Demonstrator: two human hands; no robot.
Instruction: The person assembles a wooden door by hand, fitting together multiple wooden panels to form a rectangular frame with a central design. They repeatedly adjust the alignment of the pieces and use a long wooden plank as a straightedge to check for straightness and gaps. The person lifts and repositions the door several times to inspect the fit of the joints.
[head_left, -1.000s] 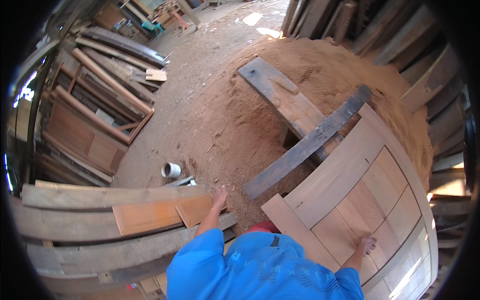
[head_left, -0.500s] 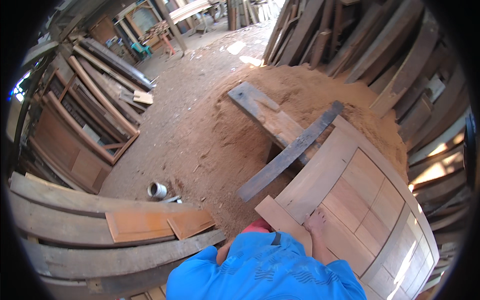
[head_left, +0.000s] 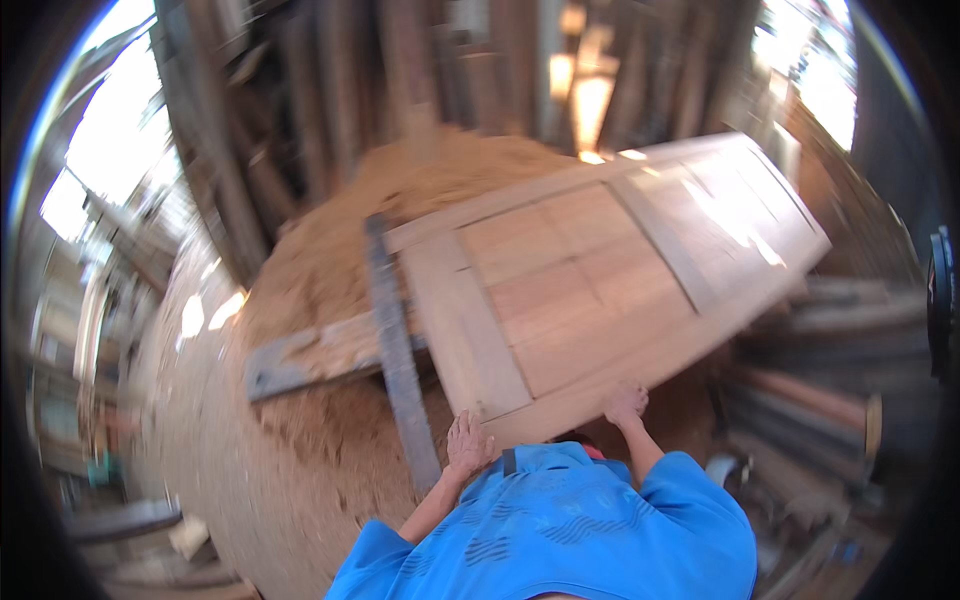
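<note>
A large unfinished wooden panelled door (head_left: pixel 590 270) lies in front of me, its near long edge by my waist. My left hand (head_left: pixel 468 443) rests at the door's near left corner, its fingers stretched and apart. Farther right, my right hand (head_left: pixel 627 403) holds the same near edge, fingers curled over the top and thumb hidden. Just left of the door, a dark narrow plank (head_left: pixel 400 350) runs crosswise, close to my left hand. Beneath that plank is a broader weathered board (head_left: pixel 315 352), partly covered with sawdust.
A heap of sawdust (head_left: pixel 335 220) rises behind the door's left end. Upright timbers (head_left: pixel 320 100) lean along the far side, blurred. Stacked lumber (head_left: pixel 800 410) stands at the right. Bare ground (head_left: pixel 205 400) stretches off to the left.
My view has swung right, so the door now lies across it. My right hand has shifted from the door's face to its near edge. My left hand, hidden before, now shows on the corner.
</note>
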